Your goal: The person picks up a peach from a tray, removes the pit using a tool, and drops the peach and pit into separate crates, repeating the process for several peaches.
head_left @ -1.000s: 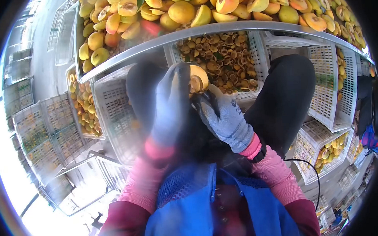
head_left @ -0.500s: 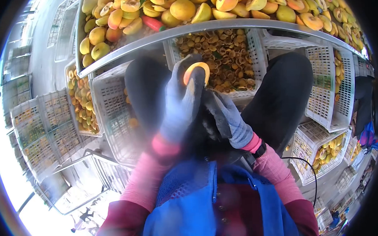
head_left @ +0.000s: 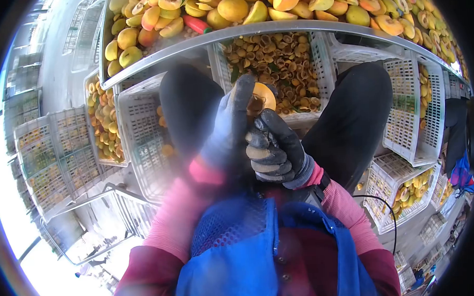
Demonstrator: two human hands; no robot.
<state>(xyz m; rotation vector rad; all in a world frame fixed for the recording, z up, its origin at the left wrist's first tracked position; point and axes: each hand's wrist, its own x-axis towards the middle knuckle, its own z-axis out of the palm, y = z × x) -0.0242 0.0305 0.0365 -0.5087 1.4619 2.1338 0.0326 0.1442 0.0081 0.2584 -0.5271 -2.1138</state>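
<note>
A halved yellow peach [head_left: 267,96] is pinched in my left hand [head_left: 234,109], its cut face turned toward me with a brown hollow in the middle. The glove there is grey with dark fingertips, and the view is hazy around it. Just below the fruit, my right hand [head_left: 279,149] is curled into a fist in a dark, worn glove. Its thumb side comes up against the lower edge of the peach half. A thin, shiny bit shows between its fingers, too small to name. Beneath both hands stands a white crate [head_left: 323,74] of brown, stone-like pieces.
A metal-rimmed table [head_left: 191,43] heaped with halved peaches [head_left: 232,9] runs across the front; a red-handled tool [head_left: 196,24] lies among them. White crates with fruit stand left [head_left: 142,135] and right [head_left: 403,111]. A black cable [head_left: 390,210] hangs at the right.
My right hand has come up from beside the left hand and closed into a fist at the peach half. The peach half now faces me more and sits slightly further right.
</note>
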